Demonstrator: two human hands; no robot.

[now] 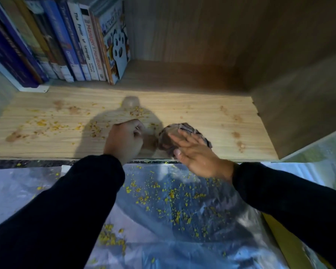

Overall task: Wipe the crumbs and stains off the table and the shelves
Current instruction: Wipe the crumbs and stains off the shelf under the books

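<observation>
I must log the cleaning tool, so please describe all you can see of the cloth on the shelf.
The cloth is a crumpled, dark brown rag with a darker striped patch, apparently soft fabric. It lies bunched on the light wooden shelf, near its front edge. The right hand presses on it with straight fingers; the left hand rests beside it, apart.

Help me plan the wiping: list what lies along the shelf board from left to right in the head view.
Brown stain → yellow crumbs → left hand → cloth under the right hand → brown stains.
</observation>
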